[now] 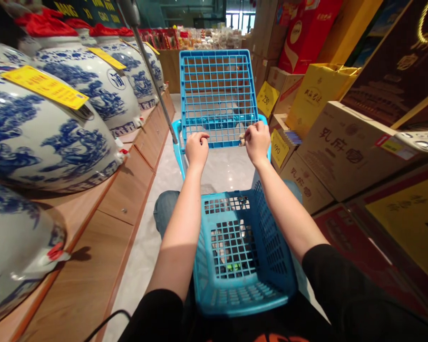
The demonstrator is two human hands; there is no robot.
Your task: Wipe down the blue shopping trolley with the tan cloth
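My left hand point(197, 151) is raised in front of me with its fingers curled inward. Whatever it may hold is hidden behind the fingers. A small beige piece point(242, 139) shows at the fingertips of my right hand point(257, 143), which is closed on it; its kind is too small to make out. Beyond both hands stands a blue shopping cart frame point(178, 137) with a tilted grid panel point(217, 85). Below my forearms a blue plastic basket point(231, 223) lies tipped with its opening upward, close to my body. Neither hand touches that basket.
Large blue-and-white porcelain jars point(82, 90) with red cloth tops line the wooden cabinet point(121, 190) on the left. Stacked cartons point(345, 156) and a yellow gift bag point(316, 95) crowd the right. A metal pole point(153, 76) rises left of the cart.
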